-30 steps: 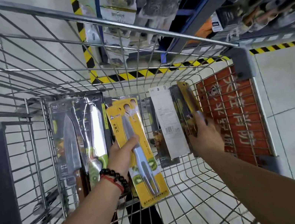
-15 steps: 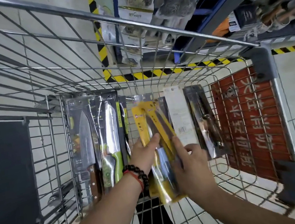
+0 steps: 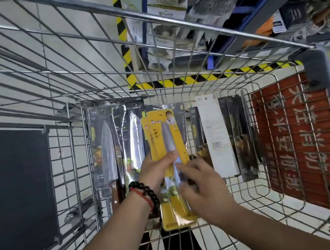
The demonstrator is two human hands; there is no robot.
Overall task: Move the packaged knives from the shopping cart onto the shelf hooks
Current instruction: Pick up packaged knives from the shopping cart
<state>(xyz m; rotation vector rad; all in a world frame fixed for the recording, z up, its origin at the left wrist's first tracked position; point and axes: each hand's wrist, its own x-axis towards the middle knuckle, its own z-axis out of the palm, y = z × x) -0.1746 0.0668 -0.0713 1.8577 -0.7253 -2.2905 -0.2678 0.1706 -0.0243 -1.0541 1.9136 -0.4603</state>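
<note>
Gripping yellow knife packs (image 3: 164, 146) between thumb and fingers, left hand (image 3: 156, 170), right hand (image 3: 202, 186) blurred, fingers seemingly touching them

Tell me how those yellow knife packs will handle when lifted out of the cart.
The yellow knife packs probably stay fairly stiff: they stand straight above the left hand. Their glossy film looks slippery, and several are stacked, so they may fan or slide apart. The right hand touching their lower part likely helps.

Wire shopping cart (image 3: 258, 192), packaged knives (image 3: 107, 154) upright in a row along its far wall
</note>
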